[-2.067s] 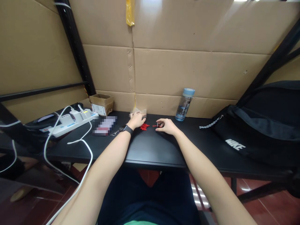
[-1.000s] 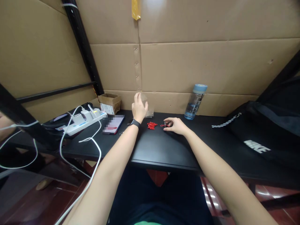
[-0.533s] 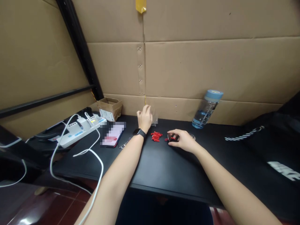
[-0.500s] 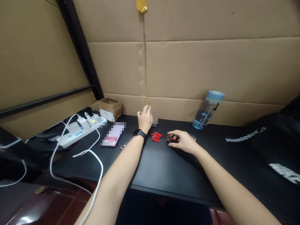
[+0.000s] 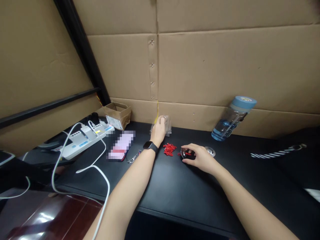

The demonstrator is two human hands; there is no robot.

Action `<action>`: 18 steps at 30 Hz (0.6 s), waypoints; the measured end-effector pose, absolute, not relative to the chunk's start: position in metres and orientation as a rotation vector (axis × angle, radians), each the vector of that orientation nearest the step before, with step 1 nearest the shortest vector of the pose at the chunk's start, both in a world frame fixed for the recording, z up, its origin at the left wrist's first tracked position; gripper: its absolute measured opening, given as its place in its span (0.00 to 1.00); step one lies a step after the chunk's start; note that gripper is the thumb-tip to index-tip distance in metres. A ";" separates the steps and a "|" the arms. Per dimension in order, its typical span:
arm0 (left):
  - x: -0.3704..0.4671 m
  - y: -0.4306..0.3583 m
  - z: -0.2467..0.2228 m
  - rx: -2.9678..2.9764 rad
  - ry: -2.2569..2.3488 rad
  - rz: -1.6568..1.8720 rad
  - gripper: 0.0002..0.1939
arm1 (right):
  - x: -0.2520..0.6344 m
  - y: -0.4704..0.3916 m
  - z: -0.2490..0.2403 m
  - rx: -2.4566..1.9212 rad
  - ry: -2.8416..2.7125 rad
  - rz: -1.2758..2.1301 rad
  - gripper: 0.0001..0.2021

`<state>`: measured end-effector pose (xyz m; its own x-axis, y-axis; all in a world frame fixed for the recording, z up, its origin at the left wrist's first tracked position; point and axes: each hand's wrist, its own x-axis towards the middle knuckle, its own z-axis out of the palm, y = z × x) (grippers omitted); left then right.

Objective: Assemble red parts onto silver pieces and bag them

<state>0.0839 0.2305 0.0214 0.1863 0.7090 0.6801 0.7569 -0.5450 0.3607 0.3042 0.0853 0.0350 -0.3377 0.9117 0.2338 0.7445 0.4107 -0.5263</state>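
Observation:
My left hand, with a black watch on its wrist, is at the clear plastic bags by the cardboard wall; its fingers are bent together, and whether they grip a bag is too small to tell. My right hand curls its thumb and fingers around a clear round shell on the table. A red cord shows inside that grasp. Between my hands lies a pile of red cord loops. Another clear round piece rests just behind my right hand.
A blue-capped bottle leans at the back right. On the left are a phone, a keyring, a small cardboard box and a white power strip with trailing cables. A black bag lies at the right edge.
The view has shifted slightly. My left hand's fingers have drawn closer together over the plastic bags, and more of the bags shows. My right hand keeps its grasp on the clear shell.

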 end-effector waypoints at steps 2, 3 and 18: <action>0.084 0.230 0.021 -2.406 -1.422 -1.258 0.17 | 0.304 0.085 0.036 -1.413 -2.176 0.456 0.24; 0.084 0.230 0.022 -2.425 -1.397 -1.233 0.16 | 0.304 0.085 0.036 -1.414 -2.175 0.457 0.24; 0.078 0.230 0.022 -2.423 -1.421 -1.023 0.24 | 0.304 0.084 0.037 -1.419 -2.178 0.459 0.24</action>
<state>0.0778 0.2298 0.0224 0.3182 0.7143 0.6233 0.8179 -0.5393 0.2005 0.3043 0.0839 0.0371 -0.3345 0.9159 0.2220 0.7486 0.4013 -0.5277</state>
